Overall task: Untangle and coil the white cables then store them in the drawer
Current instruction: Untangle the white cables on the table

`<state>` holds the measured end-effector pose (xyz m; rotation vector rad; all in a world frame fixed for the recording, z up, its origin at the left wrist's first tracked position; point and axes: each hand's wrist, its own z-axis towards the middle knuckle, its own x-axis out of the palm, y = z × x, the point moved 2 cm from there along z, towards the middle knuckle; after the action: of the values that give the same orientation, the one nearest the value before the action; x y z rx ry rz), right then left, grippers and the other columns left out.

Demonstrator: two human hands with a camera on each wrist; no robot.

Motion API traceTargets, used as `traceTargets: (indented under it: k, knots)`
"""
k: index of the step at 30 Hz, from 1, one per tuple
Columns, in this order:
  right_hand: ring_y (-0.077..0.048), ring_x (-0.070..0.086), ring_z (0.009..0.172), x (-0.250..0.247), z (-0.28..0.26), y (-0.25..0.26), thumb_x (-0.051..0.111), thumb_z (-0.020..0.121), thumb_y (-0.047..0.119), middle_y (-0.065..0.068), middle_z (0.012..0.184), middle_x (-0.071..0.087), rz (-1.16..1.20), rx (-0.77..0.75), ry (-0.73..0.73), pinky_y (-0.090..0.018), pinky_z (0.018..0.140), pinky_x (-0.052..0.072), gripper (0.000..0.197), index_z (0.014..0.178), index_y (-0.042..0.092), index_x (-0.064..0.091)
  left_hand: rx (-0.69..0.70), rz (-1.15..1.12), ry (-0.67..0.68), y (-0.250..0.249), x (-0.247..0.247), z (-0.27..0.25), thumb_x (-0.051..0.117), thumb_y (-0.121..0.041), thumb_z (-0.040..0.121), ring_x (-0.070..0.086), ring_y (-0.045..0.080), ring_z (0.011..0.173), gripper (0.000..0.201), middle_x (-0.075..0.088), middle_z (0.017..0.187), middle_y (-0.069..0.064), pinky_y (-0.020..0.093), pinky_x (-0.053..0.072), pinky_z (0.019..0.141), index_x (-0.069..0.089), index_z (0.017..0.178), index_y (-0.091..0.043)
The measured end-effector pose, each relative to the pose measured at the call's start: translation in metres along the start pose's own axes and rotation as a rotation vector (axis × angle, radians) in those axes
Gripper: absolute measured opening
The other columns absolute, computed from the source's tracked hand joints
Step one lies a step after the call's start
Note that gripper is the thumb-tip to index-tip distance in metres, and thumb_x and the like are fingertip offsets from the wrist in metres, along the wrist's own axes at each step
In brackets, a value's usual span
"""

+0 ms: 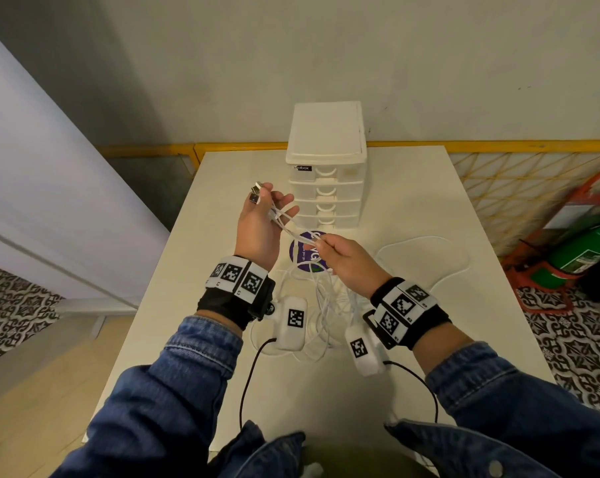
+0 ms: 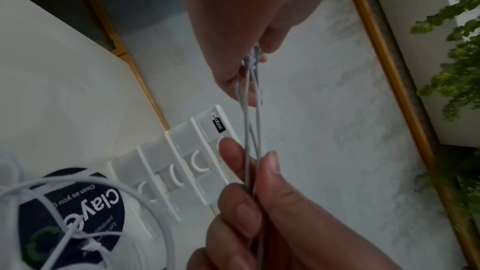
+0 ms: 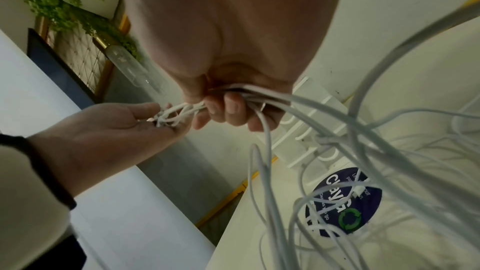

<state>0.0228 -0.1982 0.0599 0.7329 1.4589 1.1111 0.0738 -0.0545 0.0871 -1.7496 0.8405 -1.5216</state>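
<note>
So my left hand (image 1: 262, 225) is up in the air with the fingers loosely curled, pinching the plug ends of the white cables (image 1: 284, 225) near the fingertips, with the metal connectors (image 1: 256, 192) poking out above. My right hand (image 1: 339, 257) sits lower and to the right, fingers curled round the same bunch of strands, so a short stretch runs fairly taut between both hands. Below my right hand, the rest of the cables hang down into a messy tangle (image 1: 321, 307) on the white table (image 1: 412, 208), with one big loop trailing off to the right. Under that mess is a round dark sticker (image 1: 307, 257). Just behind it, against the wall, stands the little white drawer unit (image 1: 326, 167), all four drawers closed. Off to the right on the floor is a green fire extinguisher (image 1: 582, 251).
</note>
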Motion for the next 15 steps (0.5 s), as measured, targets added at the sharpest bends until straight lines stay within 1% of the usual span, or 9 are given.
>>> traceTargets:
  k: [2,3,7,8,10,11,13,14,15]
  knots:
    - [0.007,0.046,0.053,0.001,0.000,-0.002,0.039,0.099,0.018,0.013,0.062,0.042,0.001,0.005,-0.017,-0.011,0.057,0.034,0.027,0.076,0.021,0.054,-0.010,0.006,0.025,0.001,0.000,0.000,0.034,-0.017,0.102,0.062,0.019,0.082,0.018,0.052,0.081,0.004,0.031,0.056,0.074,0.050,0.097,-0.013]
    - [0.006,0.046,0.053,0.002,0.001,-0.002,0.041,0.098,0.020,0.013,0.062,0.043,0.014,0.006,-0.018,-0.011,0.056,0.034,0.024,0.078,0.019,0.054,-0.019,0.017,0.041,0.002,-0.001,-0.001,0.033,-0.017,0.102,0.063,0.019,0.082,0.017,0.053,0.081,0.004,0.031,0.056,0.074,0.050,0.098,-0.013]
    - [0.004,0.046,0.054,0.005,0.006,0.003,0.049,0.095,0.023,0.011,0.065,0.048,0.026,-0.018,-0.038,-0.011,0.057,0.036,0.016,0.086,0.014,0.057,-0.039,0.119,0.154,0.008,0.003,-0.008,0.031,-0.017,0.103,0.067,0.018,0.084,0.016,0.060,0.086,0.005,0.032,0.054,0.079,0.047,0.100,-0.014]
    - [0.003,0.046,0.053,0.006,0.008,0.005,0.049,0.095,0.023,0.011,0.063,0.048,0.036,-0.025,-0.042,-0.012,0.056,0.035,0.015,0.084,0.018,0.058,-0.049,0.136,0.181,0.011,0.005,-0.010,0.031,-0.016,0.103,0.068,0.018,0.087,0.016,0.062,0.088,0.006,0.033,0.054,0.079,0.046,0.100,-0.014]
    - [0.001,0.044,0.049,0.010,0.012,0.009,0.048,0.095,0.022,0.010,0.059,0.046,0.059,-0.034,-0.047,-0.015,0.056,0.034,0.020,0.077,0.030,0.053,-0.081,0.154,0.226,0.016,0.008,-0.013,0.031,-0.016,0.103,0.067,0.021,0.093,0.015,0.064,0.093,0.009,0.035,0.054,0.081,0.045,0.102,-0.012]
    - [-0.001,0.043,0.049,0.011,0.013,0.009,0.047,0.095,0.022,0.009,0.058,0.045,0.053,-0.036,-0.053,-0.018,0.056,0.034,0.023,0.074,0.031,0.051,-0.089,0.172,0.243,0.017,0.010,-0.014,0.031,-0.017,0.103,0.066,0.022,0.097,0.015,0.064,0.096,0.010,0.037,0.053,0.083,0.045,0.104,-0.012]
    - [-0.005,0.038,0.049,0.011,0.014,0.009,0.046,0.096,0.022,0.004,0.057,0.041,0.020,-0.034,-0.081,-0.022,0.055,0.032,0.027,0.069,0.023,0.049,-0.088,0.232,0.273,0.018,0.009,-0.015,0.033,-0.017,0.102,0.064,0.025,0.103,0.015,0.065,0.103,0.012,0.039,0.051,0.090,0.044,0.111,-0.011]
    - [-0.005,0.036,0.049,0.010,0.014,0.008,0.045,0.096,0.022,0.003,0.057,0.040,0.012,-0.032,-0.105,-0.022,0.054,0.030,0.028,0.068,0.021,0.049,-0.092,0.265,0.289,0.017,0.007,-0.015,0.036,-0.016,0.102,0.063,0.025,0.106,0.017,0.065,0.108,0.012,0.039,0.050,0.092,0.043,0.116,-0.011]
    - [-0.005,0.036,0.047,0.009,0.014,0.008,0.044,0.097,0.021,0.004,0.056,0.039,0.015,-0.030,-0.128,-0.021,0.052,0.029,0.030,0.067,0.022,0.048,-0.098,0.300,0.306,0.017,0.005,-0.016,0.038,-0.014,0.101,0.062,0.025,0.108,0.020,0.064,0.113,0.013,0.038,0.050,0.094,0.042,0.121,-0.011]
